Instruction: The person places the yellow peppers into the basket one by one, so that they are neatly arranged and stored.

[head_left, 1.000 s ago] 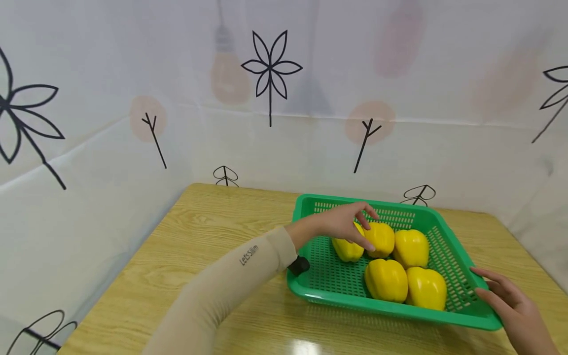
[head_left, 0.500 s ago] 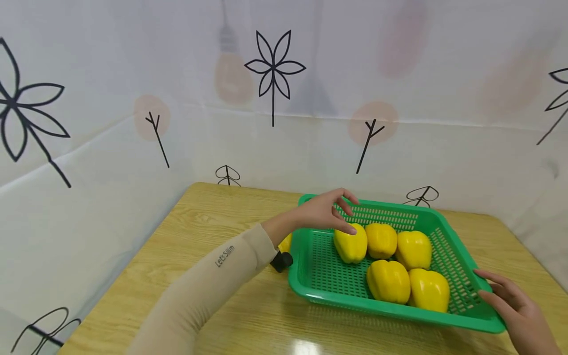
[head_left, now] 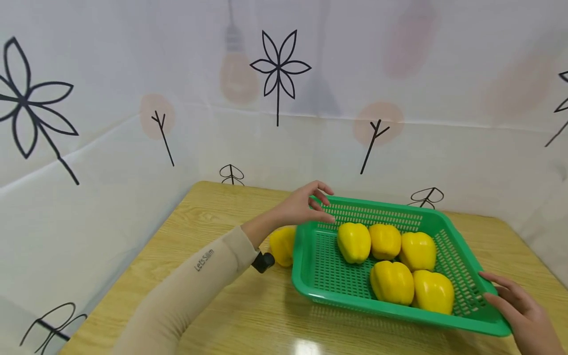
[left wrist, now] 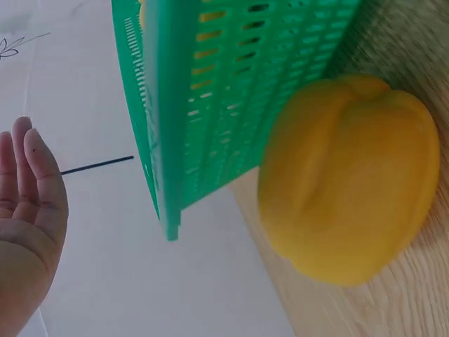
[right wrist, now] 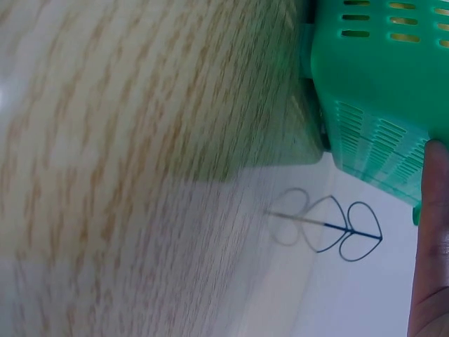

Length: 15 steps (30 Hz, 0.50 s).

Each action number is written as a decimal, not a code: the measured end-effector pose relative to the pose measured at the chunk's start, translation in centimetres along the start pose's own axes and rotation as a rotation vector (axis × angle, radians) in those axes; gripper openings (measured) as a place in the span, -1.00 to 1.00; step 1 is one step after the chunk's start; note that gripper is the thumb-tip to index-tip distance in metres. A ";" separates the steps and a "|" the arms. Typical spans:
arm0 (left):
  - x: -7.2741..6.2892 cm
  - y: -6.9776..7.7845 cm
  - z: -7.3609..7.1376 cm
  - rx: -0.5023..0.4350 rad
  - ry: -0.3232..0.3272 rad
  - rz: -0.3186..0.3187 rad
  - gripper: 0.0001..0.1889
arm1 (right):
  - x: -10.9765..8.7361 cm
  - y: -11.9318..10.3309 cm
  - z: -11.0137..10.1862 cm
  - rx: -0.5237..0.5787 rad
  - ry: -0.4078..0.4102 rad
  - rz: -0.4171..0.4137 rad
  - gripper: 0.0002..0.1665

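Note:
My left hand [head_left: 306, 204] hovers above the back left corner of a green plastic basket [head_left: 377, 308], its fingers loosely bent and nothing in them. In the left wrist view that hand [left wrist: 31, 203] appears apart from the basket's outer wall. Several yellow bell peppers [head_left: 390, 282] lie inside the basket, mostly toward the middle and right. Outside, against the left wall, one more yellow bell pepper [head_left: 281, 246] rests on the table, seen close in the left wrist view. My right hand [head_left: 521, 308] holds the basket's right rim near the front corner; a finger [right wrist: 435, 239] lies along its outer side.
The basket stands on a wood-grain table [head_left: 213, 296]. A white cloth [head_left: 213, 133] printed with flowers and twigs hangs behind and at the left side. A black wrist camera [head_left: 263, 262] sits below the left wrist, near the outside pepper.
My left hand has drawn leftward from over the peppers to above the basket's left edge, uncovering the pepper outside. The right hand stays at the rim; the view has shifted slightly.

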<state>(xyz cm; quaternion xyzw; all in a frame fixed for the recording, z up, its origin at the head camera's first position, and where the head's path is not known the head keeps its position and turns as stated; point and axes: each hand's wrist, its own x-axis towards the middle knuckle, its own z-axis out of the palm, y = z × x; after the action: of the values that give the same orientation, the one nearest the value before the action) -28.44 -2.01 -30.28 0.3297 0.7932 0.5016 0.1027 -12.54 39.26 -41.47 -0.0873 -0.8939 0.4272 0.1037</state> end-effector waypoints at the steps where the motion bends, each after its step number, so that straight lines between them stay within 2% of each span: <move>1: -0.2 -0.2 -0.2 0.003 0.013 0.003 -0.48 | 0.0 0.0 0.0 0.001 0.002 -0.001 -0.52; 15: -3.6 -3.9 -2.6 0.009 0.194 -0.037 -0.52 | 0.3 0.5 0.1 -0.035 0.005 0.015 -0.49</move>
<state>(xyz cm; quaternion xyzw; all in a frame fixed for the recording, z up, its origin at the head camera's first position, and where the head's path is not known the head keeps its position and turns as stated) -28.60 -7.30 -33.05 0.2655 0.8076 0.5255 0.0332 -12.86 39.58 -41.93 -0.0967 -0.9004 0.4120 0.1011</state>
